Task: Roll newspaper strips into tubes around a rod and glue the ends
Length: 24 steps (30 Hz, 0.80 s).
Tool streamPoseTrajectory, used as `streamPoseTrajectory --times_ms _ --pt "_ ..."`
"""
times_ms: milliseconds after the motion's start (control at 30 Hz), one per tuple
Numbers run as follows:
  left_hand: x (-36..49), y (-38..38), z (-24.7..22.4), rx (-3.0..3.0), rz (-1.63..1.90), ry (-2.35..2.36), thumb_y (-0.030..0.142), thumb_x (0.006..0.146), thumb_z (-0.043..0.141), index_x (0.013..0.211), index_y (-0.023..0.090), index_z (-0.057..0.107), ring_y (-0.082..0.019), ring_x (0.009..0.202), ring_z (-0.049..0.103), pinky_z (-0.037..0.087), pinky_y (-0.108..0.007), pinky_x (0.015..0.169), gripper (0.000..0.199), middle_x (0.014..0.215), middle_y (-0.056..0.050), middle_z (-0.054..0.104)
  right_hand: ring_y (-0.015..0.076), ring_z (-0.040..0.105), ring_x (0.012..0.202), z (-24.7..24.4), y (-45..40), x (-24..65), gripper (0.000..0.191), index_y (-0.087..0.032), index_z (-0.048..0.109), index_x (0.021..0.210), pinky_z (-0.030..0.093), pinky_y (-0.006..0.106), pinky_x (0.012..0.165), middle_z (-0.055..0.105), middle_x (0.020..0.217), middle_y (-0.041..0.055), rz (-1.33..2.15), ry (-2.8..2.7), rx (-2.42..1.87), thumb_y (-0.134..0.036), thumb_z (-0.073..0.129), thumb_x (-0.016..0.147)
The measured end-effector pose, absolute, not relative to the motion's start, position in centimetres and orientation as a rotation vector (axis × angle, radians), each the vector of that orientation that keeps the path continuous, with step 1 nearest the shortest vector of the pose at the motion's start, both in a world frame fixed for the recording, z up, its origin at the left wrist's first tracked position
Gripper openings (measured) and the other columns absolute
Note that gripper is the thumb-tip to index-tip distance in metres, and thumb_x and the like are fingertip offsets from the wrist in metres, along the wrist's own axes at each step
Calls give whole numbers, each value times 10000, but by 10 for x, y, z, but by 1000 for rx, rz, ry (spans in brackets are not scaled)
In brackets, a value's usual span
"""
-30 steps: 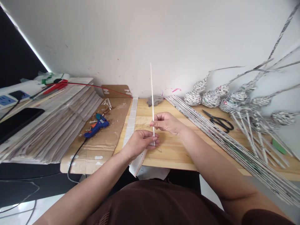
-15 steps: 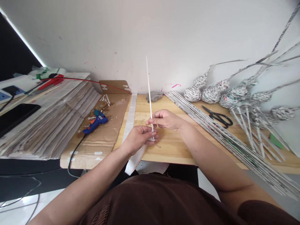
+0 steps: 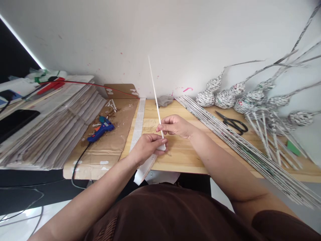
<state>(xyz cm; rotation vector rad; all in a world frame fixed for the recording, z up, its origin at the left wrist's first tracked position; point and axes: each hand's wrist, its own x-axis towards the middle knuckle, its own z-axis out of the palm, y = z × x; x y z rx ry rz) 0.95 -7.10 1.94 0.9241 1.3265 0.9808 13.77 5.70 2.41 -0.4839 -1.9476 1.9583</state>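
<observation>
A thin white stick (image 3: 154, 85) stands up from my hands, its top leaning left against the view of the wall. Thumb and fingers of my right hand (image 3: 175, 126) pinch it near its lower part. Just below, my left hand (image 3: 147, 144) is closed on the end of a paper strip (image 3: 147, 166), where the foot of the stick meets the paper. The strip slopes down past the table's front edge, its lower end curled. Another stretch of printed paper strip (image 3: 138, 124) lies flat behind my left hand; whether both are one piece is hidden.
Left are a cardboard sheet (image 3: 112, 145), a blue glue gun (image 3: 101, 130) and a tall newspaper stack (image 3: 62, 134) with a phone (image 3: 18, 124). Right lie long paper tubes (image 3: 220, 135), black scissors (image 3: 233, 124) and several woven paper gourd shapes (image 3: 224, 98). A grey cloth (image 3: 164, 101) touches the wall.
The stick's top has tilted further left, while its foot stays in my fingers. Both hands keep nearly the same place, and the view has shifted slightly.
</observation>
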Motion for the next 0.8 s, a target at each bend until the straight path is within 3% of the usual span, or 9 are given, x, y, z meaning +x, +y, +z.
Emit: streamPoseTrajectory --times_ms 333,633,800 --pt "11 -73 18 931 1021 1380 379 696 721 768 166 726 -161 779 649 544 -305 752 224 798 -57 707 34 327 424 25 58 137 301 -113 688 747 152 195 383 528 527 -21 2000 -1908 -515 -405 742 699" --pt "14 -75 18 957 1033 1353 389 713 705 768 174 729 -204 907 650 536 -319 789 223 866 -79 716 29 317 411 27 55 136 344 -134 540 585 167 190 382 474 479 -52 1952 -1875 -570 -369 782 649" --pt "13 -75 18 943 1060 1321 408 725 696 856 171 736 -202 882 653 542 -323 770 274 883 -90 715 37 363 455 33 53 139 299 -123 632 733 184 192 398 543 589 -25 2002 -1941 -512 -398 743 698"
